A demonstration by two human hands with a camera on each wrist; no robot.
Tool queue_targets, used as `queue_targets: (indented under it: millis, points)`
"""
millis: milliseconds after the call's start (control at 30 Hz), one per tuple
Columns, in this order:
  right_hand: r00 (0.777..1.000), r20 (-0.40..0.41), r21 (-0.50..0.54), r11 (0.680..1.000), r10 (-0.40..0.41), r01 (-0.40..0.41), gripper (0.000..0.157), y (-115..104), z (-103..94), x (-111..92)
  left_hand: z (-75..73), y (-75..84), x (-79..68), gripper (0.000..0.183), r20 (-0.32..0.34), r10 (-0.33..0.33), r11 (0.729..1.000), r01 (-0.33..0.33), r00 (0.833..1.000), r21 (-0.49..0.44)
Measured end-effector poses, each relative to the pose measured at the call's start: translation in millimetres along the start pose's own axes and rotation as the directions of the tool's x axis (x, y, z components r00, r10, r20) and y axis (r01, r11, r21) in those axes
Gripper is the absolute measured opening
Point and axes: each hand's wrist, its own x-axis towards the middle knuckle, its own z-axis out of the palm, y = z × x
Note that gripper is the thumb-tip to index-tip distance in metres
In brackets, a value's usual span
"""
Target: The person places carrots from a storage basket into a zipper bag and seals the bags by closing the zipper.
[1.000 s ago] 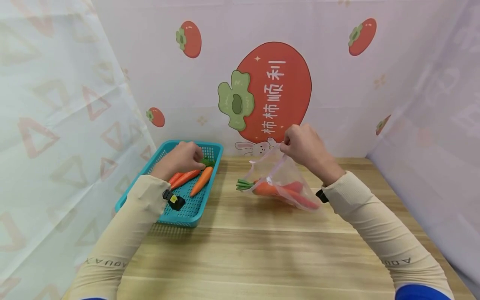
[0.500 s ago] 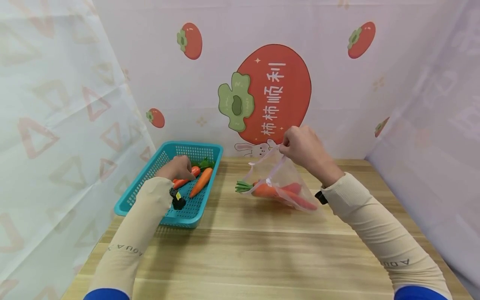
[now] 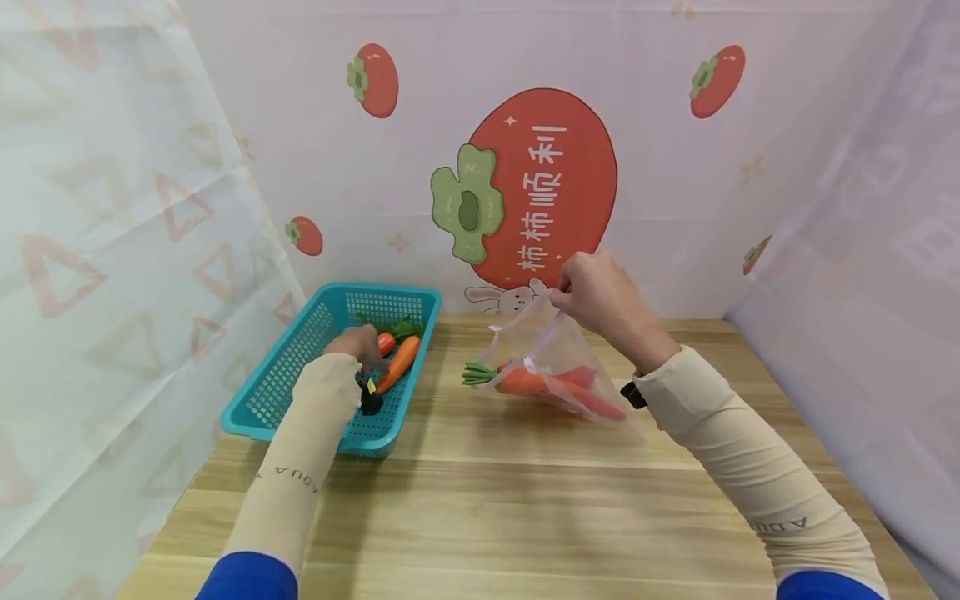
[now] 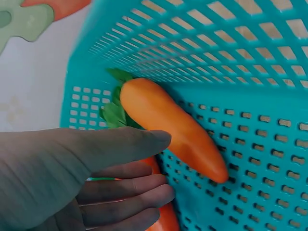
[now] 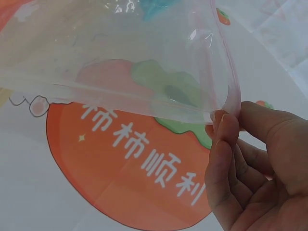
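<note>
My left hand [image 3: 358, 346] is inside a teal plastic basket [image 3: 300, 354], over the carrots. In the left wrist view its thumb lies straight beside an orange carrot [image 4: 173, 127], its tip at or very near the surface. The other fingers are loosely bent over a redder carrot [image 4: 168, 219], partly hidden; contact is unclear. My right hand [image 3: 607, 304] pinches the top corner of a clear zip bag [image 3: 551, 342] between thumb and fingers, holding it up. Several carrots [image 3: 525, 382] lie in the bag, one with green stems [image 3: 476, 374] poking out of its mouth.
Green leaves [image 3: 405, 327] show at the far end of the basket. A wooden table [image 3: 495, 517] lies beneath everything. White printed cloth walls [image 3: 660, 183] stand behind and at both sides.
My left hand has moved down and slightly right within the basket, uncovering the leaves. My right hand still holds the bag nearly in place. The view shifted slightly.
</note>
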Motion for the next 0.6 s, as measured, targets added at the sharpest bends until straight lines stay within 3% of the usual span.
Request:
queue_targets:
  millis: [133,300,600]
  points:
    - [1.0,0.0,0.003,1.0,-0.008,0.008,0.032,-0.4,0.4,0.2,6.0,-5.5,11.3,0.042,0.016,-0.062,0.997,0.063,0.998,-0.039]
    - [1.0,0.002,0.007,1.0,-0.012,0.012,0.033,-3.0,1.2,2.2,13.8,-14.8,19.3,0.05,0.003,-0.088,0.992,0.088,0.996,-0.09]
    - [1.0,0.001,0.006,1.0,0.005,-0.005,0.022,-3.2,3.6,3.1,16.2,-14.9,13.6,0.084,0.064,-0.145,0.964,0.155,0.987,-0.217]
